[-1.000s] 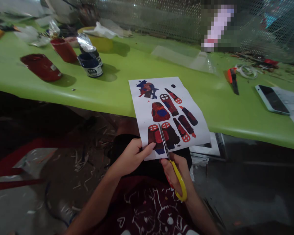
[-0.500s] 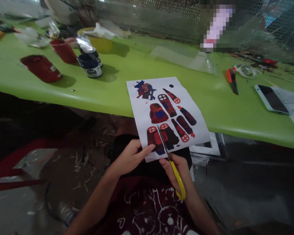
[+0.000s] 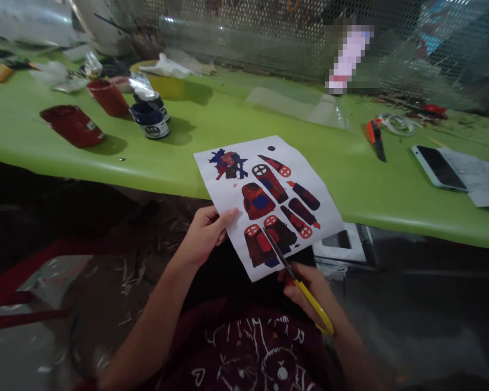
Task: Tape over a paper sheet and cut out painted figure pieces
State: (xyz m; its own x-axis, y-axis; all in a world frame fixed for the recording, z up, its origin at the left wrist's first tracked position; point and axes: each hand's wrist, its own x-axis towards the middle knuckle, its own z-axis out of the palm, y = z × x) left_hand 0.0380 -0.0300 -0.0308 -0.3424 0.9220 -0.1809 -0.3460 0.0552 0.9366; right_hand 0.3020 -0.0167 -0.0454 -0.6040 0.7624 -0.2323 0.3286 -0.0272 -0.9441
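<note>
A white paper sheet (image 3: 240,239) bearing dark red, blue and black printed figure parts is held over the table's near edge and my lap. My left hand (image 3: 207,231) pinches its left edge, thumb on top and fingers underneath. My right hand (image 3: 313,290) grips yellow-handled scissors (image 3: 309,301). One scissor blade lies across the upper face of the sheet at its near edge, pointing up and left over the lower shapes. Where the other blade is, I cannot make out. My right fingers are partly hidden by the handle.
Across the green table (image 3: 212,119) stand a red paint pot (image 3: 75,127), another red pot (image 3: 110,99) and a dark blue jar (image 3: 150,122). A yellow bowl (image 3: 167,87) is behind them. At right lie an orange cutter (image 3: 375,140) and a phone (image 3: 440,167).
My left hand has slid up along the sheet's left edge. The sheet has turned slightly and shifted left. My right hand with the scissors has moved right and down.
</note>
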